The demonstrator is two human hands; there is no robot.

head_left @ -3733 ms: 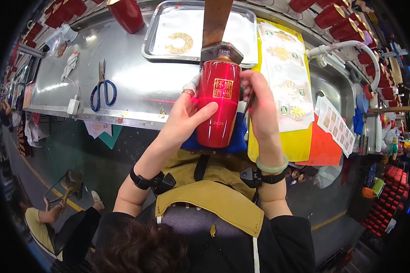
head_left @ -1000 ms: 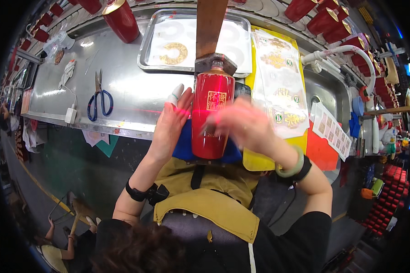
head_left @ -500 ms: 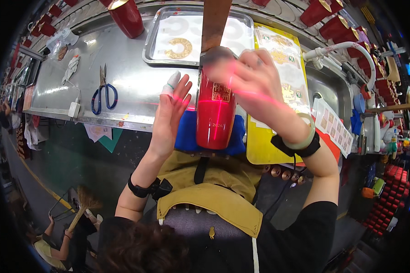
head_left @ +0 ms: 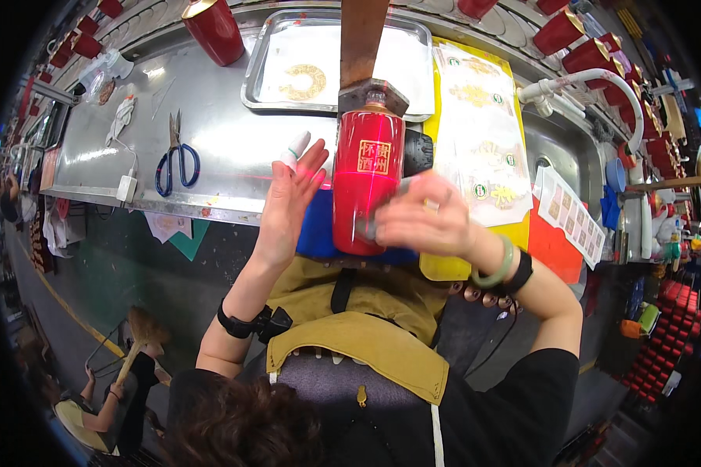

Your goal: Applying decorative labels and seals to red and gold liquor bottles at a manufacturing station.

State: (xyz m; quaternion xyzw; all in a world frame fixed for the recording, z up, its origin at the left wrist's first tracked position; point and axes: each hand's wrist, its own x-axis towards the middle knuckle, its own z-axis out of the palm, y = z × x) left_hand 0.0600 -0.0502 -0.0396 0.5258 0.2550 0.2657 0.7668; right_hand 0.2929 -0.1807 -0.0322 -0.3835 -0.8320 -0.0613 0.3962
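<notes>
Red bottle lies neck toward 12, base toward 6, its neck end at a metal holder, its base end over blue cloth. I'm reading the clock from its middle.

Left hand at 9 o'clock: nothing in it, fingers spread, just beside the bottle, apart; white cover on one finger. Right hand at 4: fingers curled and pinching a dark piece over the lower body. I can't name it or confirm contact; too blurred.

Progress, as far as I can judge: gold square emblem is on the upper front, looks complete. No horseshoe or flower shape on the face I can see. One gold horseshoe lies loose in the tray at 11; gold-patterned sheets at 2. Whether those are left for this bottle, I can't tell. Scissors at 9, well apart, untouched.
</notes>
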